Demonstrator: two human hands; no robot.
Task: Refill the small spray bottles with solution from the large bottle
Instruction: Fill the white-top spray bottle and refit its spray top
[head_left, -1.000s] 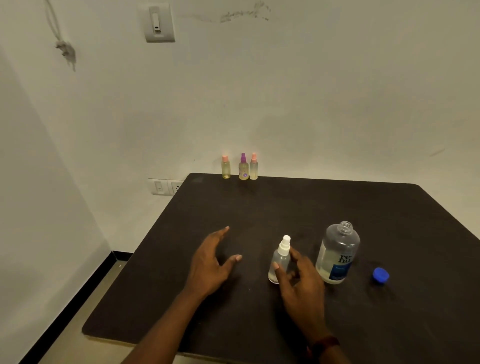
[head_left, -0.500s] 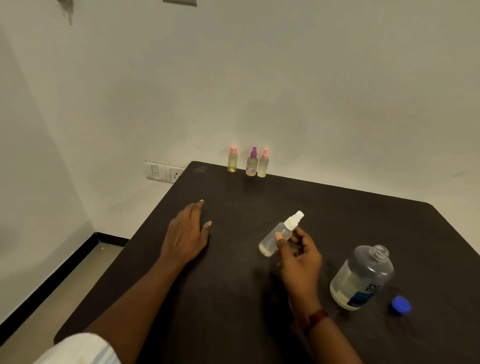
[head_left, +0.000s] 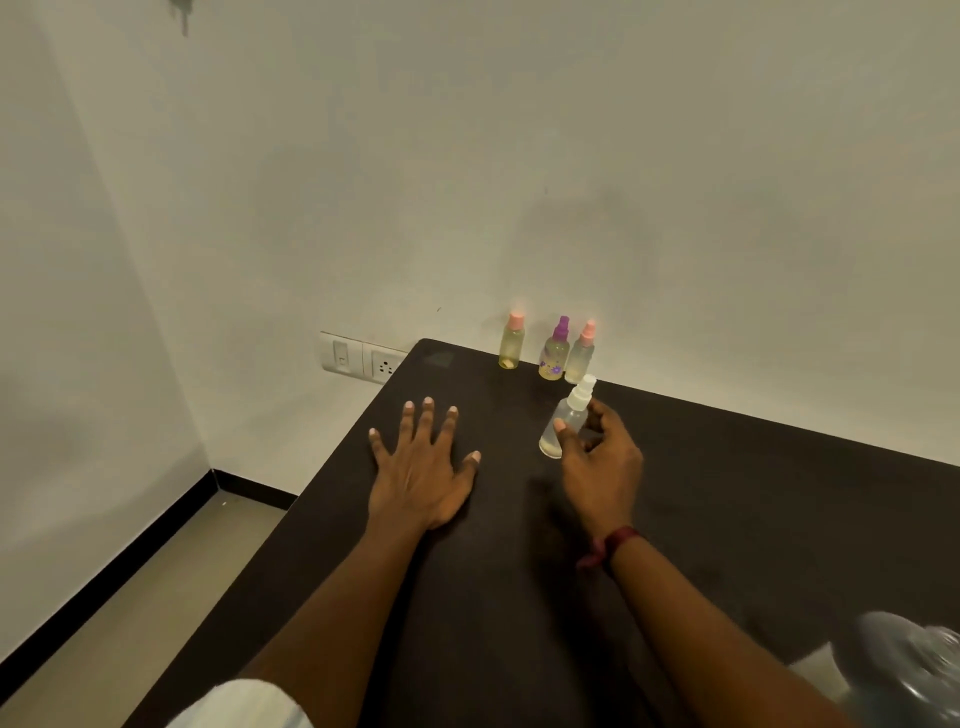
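Observation:
My right hand (head_left: 597, 467) holds a small clear spray bottle (head_left: 566, 421) with a white nozzle, thumb and fingers around its body, just above the dark table (head_left: 727, 493) and close to the back row. Three small spray bottles stand at the table's far edge against the wall: a pink-capped one (head_left: 511, 343), a purple-capped one (head_left: 555, 351) and another pink-capped one (head_left: 582, 353). My left hand (head_left: 423, 467) lies flat on the table with fingers spread. The large clear bottle (head_left: 909, 670) shows blurred at the bottom right corner, without its cap.
A wall switch and socket plate (head_left: 361, 356) sits left of the table's far corner. The table's left edge drops to a beige floor (head_left: 130, 623) with a black skirting strip. White walls close in behind and to the left.
My right hand has carried the clear spray bottle from beside the large bottle toward the three bottles at the back. My left hand has slid forward and flattened on the table. The view has shifted left.

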